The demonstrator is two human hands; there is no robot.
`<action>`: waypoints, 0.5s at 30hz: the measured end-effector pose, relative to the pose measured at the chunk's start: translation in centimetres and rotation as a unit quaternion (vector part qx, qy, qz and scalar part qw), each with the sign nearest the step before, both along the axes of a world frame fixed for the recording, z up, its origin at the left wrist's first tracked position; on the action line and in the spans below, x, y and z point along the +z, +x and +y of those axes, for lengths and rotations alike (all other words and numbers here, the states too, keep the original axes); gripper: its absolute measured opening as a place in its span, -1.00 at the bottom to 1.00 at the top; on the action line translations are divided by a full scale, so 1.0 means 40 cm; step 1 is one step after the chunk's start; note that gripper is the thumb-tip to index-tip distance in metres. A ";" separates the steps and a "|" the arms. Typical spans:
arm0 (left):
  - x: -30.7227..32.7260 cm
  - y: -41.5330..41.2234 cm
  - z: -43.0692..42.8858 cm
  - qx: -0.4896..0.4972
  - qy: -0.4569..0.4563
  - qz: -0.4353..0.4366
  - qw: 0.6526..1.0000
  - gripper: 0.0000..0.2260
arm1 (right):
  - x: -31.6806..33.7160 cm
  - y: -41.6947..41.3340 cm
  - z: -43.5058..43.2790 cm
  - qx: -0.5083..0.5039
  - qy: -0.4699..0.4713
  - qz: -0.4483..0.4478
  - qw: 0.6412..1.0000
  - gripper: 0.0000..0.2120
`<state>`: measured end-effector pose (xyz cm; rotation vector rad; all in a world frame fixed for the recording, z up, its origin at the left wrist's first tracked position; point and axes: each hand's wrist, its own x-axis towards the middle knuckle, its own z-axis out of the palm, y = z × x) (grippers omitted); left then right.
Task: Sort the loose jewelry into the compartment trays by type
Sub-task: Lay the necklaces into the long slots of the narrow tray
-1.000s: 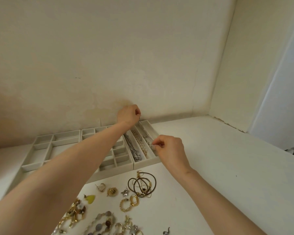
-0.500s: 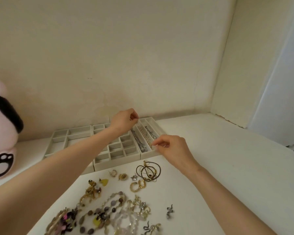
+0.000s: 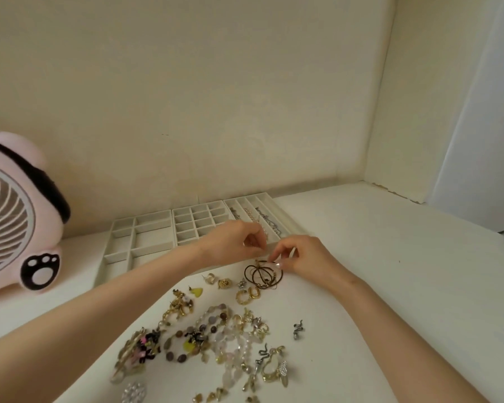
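Pinching the dark hoops, right hand sits beside left hand.

matt trays – perhaps plastic; shiny metal hoops – smooth table.

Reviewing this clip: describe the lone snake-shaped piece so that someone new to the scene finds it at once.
On the white table, a heap of loose jewelry lies in front of the compartment trays. Just off the heap's right side sits a small dark-silver snake-shaped piece. Unlike the similar snake within the heap, it lies alone on bare tabletop, touching nothing.
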<state>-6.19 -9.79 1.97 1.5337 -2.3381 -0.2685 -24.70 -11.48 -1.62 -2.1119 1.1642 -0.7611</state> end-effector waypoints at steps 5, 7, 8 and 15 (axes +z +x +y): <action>0.007 -0.021 0.031 -0.023 0.142 -0.123 0.982 -0.79 | -0.004 0.007 0.002 0.069 -0.013 0.039 0.997 -0.65; 0.008 -0.019 0.035 -0.027 0.127 -0.124 0.984 -0.86 | -0.005 0.012 0.004 0.101 -0.011 0.059 0.993 -0.59; 0.010 -0.015 0.036 -0.026 0.117 -0.100 0.988 -0.88 | -0.006 0.013 0.003 0.109 -0.010 0.063 0.992 -0.60; 0.047 0.000 0.041 -0.007 0.147 0.223 0.964 -0.86 | -0.001 0.019 -0.005 0.096 -0.015 0.027 0.995 -0.73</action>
